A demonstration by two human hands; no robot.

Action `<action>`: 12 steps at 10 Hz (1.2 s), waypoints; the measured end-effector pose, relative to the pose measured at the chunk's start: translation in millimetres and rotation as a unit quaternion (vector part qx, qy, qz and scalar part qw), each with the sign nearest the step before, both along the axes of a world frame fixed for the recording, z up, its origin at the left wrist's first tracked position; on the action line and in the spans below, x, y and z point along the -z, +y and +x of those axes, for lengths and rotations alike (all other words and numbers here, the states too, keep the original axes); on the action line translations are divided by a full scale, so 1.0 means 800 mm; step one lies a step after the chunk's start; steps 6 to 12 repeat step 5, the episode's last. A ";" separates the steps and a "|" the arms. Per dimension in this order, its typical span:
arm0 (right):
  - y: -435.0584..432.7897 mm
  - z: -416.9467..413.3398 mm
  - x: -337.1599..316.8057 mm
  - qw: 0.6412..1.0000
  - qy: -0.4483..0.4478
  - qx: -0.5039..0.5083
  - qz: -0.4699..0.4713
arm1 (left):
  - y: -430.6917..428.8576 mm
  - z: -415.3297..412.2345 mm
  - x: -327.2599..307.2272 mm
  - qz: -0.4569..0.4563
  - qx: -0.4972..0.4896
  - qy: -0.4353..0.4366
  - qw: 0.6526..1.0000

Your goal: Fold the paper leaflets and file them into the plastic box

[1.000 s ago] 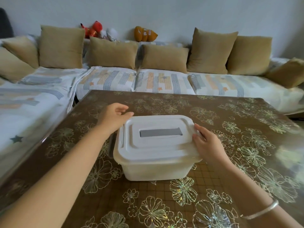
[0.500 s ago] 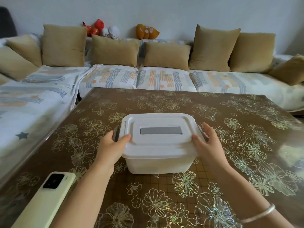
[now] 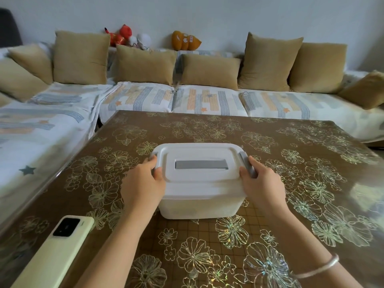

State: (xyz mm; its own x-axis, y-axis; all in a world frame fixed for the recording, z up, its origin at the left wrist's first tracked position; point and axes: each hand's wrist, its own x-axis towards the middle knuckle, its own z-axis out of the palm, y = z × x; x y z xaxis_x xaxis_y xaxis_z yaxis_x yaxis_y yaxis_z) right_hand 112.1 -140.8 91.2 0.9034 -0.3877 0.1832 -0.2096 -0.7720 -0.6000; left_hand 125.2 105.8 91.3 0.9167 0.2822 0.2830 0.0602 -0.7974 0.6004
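At the far left a pale green phone [image 3: 56, 250] lies face down on the table [image 3: 291, 154], camera block uppermost and its near end cut off by the bottom of the view. Behind it the sofa [image 3: 37, 129] runs off the left side, and a dark shape [image 3: 9, 28] in the upper corner is too cropped to name. Both forearms come in from below, elbows out of sight.

The left hand [image 3: 143, 183] is wrapped round the left end of the plastic box [image 3: 199, 202]. Its thumb lies on the edge of the lid [image 3: 199, 151], and the fingers curl over the grey clasp [image 3: 154, 162] there, their tips hidden behind it. The box stands upright on the table, roughly midway across and towards the near side, with the lid on. Its walls are cloudy white and the lid covers the top, so whatever it holds cannot be made out. A grey bar [image 3: 201, 164] sits flat in the middle of the lid.

The right hand [image 3: 259, 183] mirrors the other, gripping the right end with the thumb on the lid's rim. Its fingers curl round the right clasp [image 3: 247, 165], which hides part of them. A silver bangle [image 3: 318, 267] circles that wrist. Farther right, glare on the glossy tabletop washes out the flower pattern, and the sofa's last cushion [image 3: 365, 90] is clipped by the edge.
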 end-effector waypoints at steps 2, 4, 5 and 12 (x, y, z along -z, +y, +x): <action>0.000 -0.014 0.015 0.962 -0.047 -0.037 0.265 | 0.015 -0.024 0.013 -0.299 0.029 -0.010 0.954; 0.008 -0.041 0.026 0.964 -0.073 -0.094 0.237 | 0.002 -0.048 0.017 -0.473 0.048 0.033 0.879; 0.004 -0.011 0.013 0.972 -0.030 -0.070 0.221 | -0.014 -0.020 0.012 -0.437 0.043 0.037 0.897; 0.004 -0.011 0.013 0.972 -0.030 -0.070 0.221 | -0.014 -0.020 0.012 -0.437 0.043 0.037 0.897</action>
